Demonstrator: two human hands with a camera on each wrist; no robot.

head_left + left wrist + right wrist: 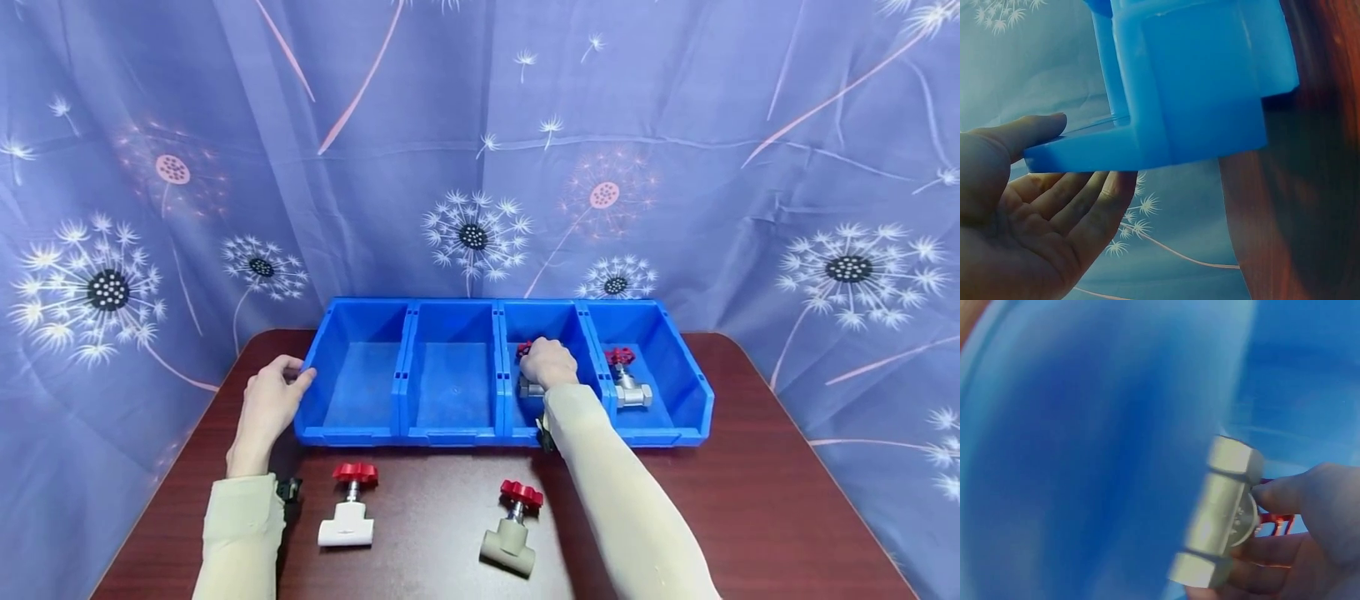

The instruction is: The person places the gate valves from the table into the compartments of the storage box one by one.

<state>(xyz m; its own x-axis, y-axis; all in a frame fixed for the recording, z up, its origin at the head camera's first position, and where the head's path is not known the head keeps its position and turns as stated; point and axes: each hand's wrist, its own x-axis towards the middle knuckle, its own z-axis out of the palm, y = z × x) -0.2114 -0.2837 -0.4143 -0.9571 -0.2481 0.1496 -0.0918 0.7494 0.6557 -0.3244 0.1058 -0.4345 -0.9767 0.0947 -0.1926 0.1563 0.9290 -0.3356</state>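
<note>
My left hand [267, 410] pinches the left side wall of a row of blue storage bins [450, 434]; in the left wrist view the thumb lies on one face of the wall and the fingers on the other. My right hand [550, 363] reaches into the third compartment from the left and grips a metal gate valve [1221, 509] with a red handwheel. The hand partly hides that valve. A second metal valve [633, 394], also with a red handwheel, lies in the rightmost compartment.
On the dark red table [780, 500], in front of the bins, a white plastic valve [347, 527] stands at left and a grey-beige plastic valve [510, 543] at centre, both with red handwheels. A blue dandelion-print curtain [480, 108] hangs behind.
</note>
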